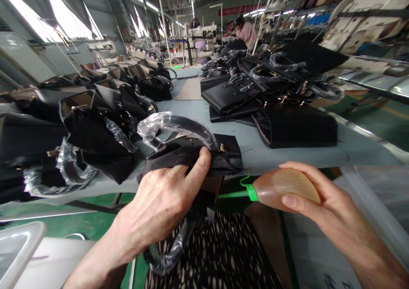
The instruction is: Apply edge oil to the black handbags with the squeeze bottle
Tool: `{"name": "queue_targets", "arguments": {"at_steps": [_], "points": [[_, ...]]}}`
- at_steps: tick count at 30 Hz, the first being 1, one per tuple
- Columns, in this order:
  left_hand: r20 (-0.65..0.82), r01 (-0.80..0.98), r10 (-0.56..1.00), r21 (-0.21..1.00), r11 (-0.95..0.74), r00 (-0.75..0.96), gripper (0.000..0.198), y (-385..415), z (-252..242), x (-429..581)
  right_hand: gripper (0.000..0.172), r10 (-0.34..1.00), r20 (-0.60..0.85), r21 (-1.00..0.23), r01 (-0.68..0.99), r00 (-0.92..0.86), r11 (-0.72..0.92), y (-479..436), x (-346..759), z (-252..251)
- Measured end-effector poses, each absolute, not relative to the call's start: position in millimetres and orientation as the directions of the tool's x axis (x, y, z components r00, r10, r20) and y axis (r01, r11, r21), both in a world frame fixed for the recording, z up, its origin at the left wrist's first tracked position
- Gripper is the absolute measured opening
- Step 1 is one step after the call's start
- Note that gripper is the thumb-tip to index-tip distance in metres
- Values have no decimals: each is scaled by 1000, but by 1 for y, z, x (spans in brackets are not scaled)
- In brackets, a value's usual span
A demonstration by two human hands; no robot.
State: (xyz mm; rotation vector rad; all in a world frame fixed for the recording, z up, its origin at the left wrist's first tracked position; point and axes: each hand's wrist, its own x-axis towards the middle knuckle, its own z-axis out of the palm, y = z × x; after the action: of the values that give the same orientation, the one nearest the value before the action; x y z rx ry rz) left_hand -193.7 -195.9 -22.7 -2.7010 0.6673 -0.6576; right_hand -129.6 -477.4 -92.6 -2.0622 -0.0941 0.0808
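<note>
A black handbag (191,154) lies at the table's front edge, its upper handle (179,125) wrapped in clear plastic. My left hand (172,191) grips the bag, thumb on top near the gold hardware and the other fingers hidden behind the black material. A second wrapped handle (174,252) hangs down over my lap. In my right hand (313,195) is an amber squeeze bottle (281,189) with a green cap. Its thin green nozzle points left, toward the bag's lower edge. The nozzle tip lies close to the bag; whether it touches, I cannot tell.
Many black bags (99,140) crowd the table's left side. More bags (297,125) are piled on the right. A white plastic bin (22,246) stands at lower left. Farther back, a person in pink (246,33) bends over, near sewing machines.
</note>
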Motion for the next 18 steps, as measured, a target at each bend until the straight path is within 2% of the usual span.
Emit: {"name": "queue_targets", "arguments": {"at_steps": [9, 18], "points": [[377, -380, -504, -356, -854, 778, 44, -195, -24, -191, 56, 93, -41, -884, 7, 995, -468, -479, -135, -97], [382, -381, -499, -344, -858, 778, 44, -195, -25, -190, 55, 170, -58, -897, 24, 984, -442, -481, -145, -100]]}}
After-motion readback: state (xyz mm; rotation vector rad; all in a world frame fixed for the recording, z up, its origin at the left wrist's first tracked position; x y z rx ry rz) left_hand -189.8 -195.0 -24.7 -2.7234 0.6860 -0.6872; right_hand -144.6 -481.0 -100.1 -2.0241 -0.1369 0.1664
